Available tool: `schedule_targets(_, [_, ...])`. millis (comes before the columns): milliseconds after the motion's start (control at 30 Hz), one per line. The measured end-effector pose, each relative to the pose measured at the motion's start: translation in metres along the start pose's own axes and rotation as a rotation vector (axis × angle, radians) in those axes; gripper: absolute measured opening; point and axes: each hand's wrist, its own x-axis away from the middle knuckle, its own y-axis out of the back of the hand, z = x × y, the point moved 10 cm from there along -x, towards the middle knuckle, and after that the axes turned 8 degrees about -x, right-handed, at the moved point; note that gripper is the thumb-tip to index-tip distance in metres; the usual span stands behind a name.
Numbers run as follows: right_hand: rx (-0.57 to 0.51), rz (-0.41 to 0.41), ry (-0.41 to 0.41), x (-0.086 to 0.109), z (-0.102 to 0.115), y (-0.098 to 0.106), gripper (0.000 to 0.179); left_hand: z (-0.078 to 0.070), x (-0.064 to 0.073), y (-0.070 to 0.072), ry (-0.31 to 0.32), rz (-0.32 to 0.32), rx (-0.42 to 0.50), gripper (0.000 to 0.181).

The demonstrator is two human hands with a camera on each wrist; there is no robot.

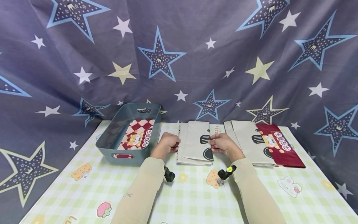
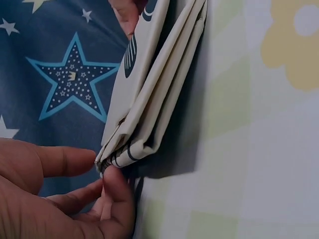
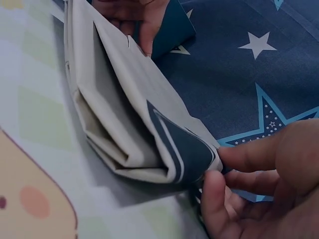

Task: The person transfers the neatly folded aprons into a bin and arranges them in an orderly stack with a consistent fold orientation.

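Observation:
A folded cream cloth (image 1: 195,147) printed with black kitchen utensils lies on the table, in the middle of the head view. My left hand (image 1: 167,143) pinches its left edge between thumb and fingers. At the opposite edge, my right hand (image 1: 224,145) pinches the cloth beside the spatula print. Both wrist views show several stacked layers in the folded cloth (image 2: 144,94), with gaps between them along the near side. The right wrist view has the thumb and fingers of the right hand (image 3: 279,184) on a dark-printed corner.
Left of the hands stands a blue-grey plastic basket (image 1: 107,152) with a folded red-and-cream checked cloth (image 1: 137,137) inside. To the right lies another folded cloth (image 1: 249,140), cream with a dark red panel. A starry curtain (image 1: 184,62) hangs behind the checked table (image 1: 193,199).

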Motion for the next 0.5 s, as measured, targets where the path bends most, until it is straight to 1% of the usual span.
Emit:
schedule_targets(33, [0.014,-0.008,0.003,0.000,0.000,0.000,0.035,-0.001,0.000,-0.001,-0.007,0.006,-0.011,0.013])
schedule_targets(167, [0.072,-0.034,0.007,-0.001,-0.001,0.001,0.040,-0.003,0.001,-0.007,-0.036,0.031,-0.024,0.043])
schedule_targets(200, [0.078,-0.039,0.007,-0.001,0.000,0.001,0.041,-0.003,0.000,-0.008,-0.039,0.033,-0.022,0.047])
schedule_targets(300, [0.086,-0.050,0.006,0.000,0.001,0.000,0.043,-0.004,-0.002,-0.011,-0.036,0.031,-0.015,0.052])
schedule_targets(500, [0.059,-0.066,-0.001,-0.002,0.000,0.000,0.040,-0.005,-0.002,-0.011,-0.024,-0.006,-0.022,0.052])
